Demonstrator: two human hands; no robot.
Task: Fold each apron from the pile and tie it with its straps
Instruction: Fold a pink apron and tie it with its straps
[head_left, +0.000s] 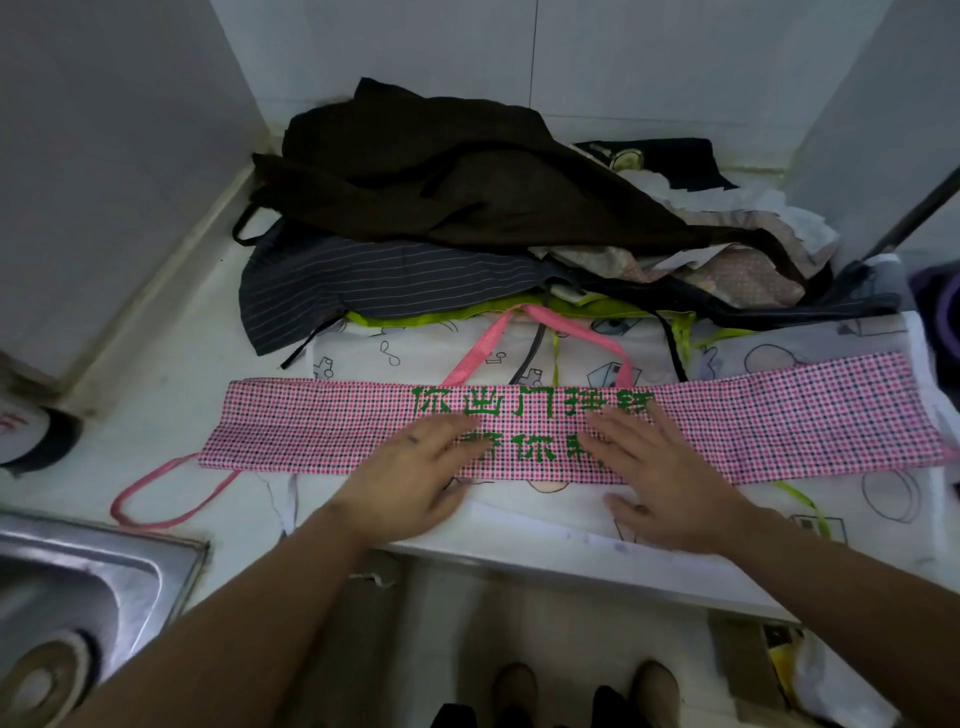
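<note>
pink checked apron (311, 431) folded into one long narrow band, laid flat and crosswise on the near part of the table (171, 395), on top of a white printed cloth (561, 512). down on the floor, nearest of all, two shoes (514, 686) just below the table edge. at the near left, a steel sink (78, 577) set into the table.

left hand (415, 478) flat on the middle of the band, fingers straight and a little spread, pressing the fabric and gripping nothing. right hand (670, 478) just beside it, likewise flat and uncurled, fingers on the band, thumb out over the white printed cloth. between and just beyond the two, green lettering (530, 405) printed on the checks, partly covered by the fingertips.

off the band's left end, a pink strap (156, 501) looped on the bare table near the sink corner. from the band's far edge, a pink neck strap (483, 348) arching away over the white printed cloth. at the right, a lime-green strap (802, 501) trailing toward the table edge.

farther back, a pile of aprons (519, 234) heaped against the tiled wall (623, 62): dark pinstriped apron (374, 291) at the front left, brown apron (415, 156) on top, pale dotted cloth (737, 270) to the right.
</note>
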